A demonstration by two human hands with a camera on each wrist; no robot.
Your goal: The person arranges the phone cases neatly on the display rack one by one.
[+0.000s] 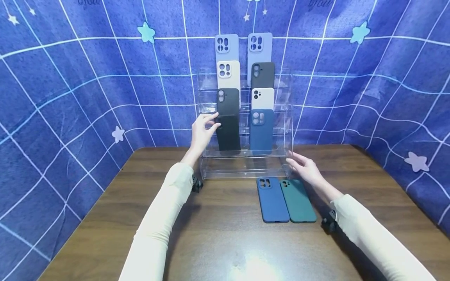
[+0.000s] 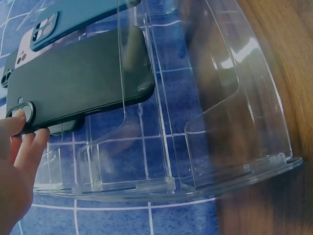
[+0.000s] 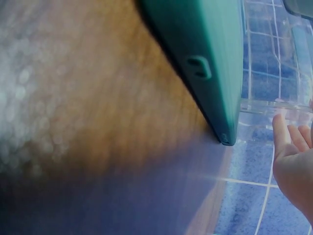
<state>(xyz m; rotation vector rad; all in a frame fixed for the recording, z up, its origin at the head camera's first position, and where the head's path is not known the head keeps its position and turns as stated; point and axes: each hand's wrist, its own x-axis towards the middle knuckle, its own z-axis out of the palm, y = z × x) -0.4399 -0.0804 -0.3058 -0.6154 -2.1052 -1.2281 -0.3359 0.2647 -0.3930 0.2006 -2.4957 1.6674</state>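
Note:
A clear stepped display rack [image 1: 246, 173] stands at the back of the table, holding several phone cases in two columns. My left hand [image 1: 203, 130] pinches a black phone case [image 1: 228, 134] at its upper left edge, in the front of the left column. In the left wrist view, the left thumb lies by that case's camera ring, with fingers [image 2: 34, 147] beneath its edge. My right hand [image 1: 306, 168] holds the rack's lower right side edge between thumb and fingers. In the right wrist view, the right hand [image 3: 296, 161] is partly cut off by the frame.
A blue phone case [image 1: 273, 201] and a green phone case [image 1: 299, 201] lie side by side on the wooden table [image 1: 218, 234], before the rack's right half. Another dark case [image 1: 227, 99] stands behind the pinched one. A dark blue case [image 1: 261, 134] fronts the right column.

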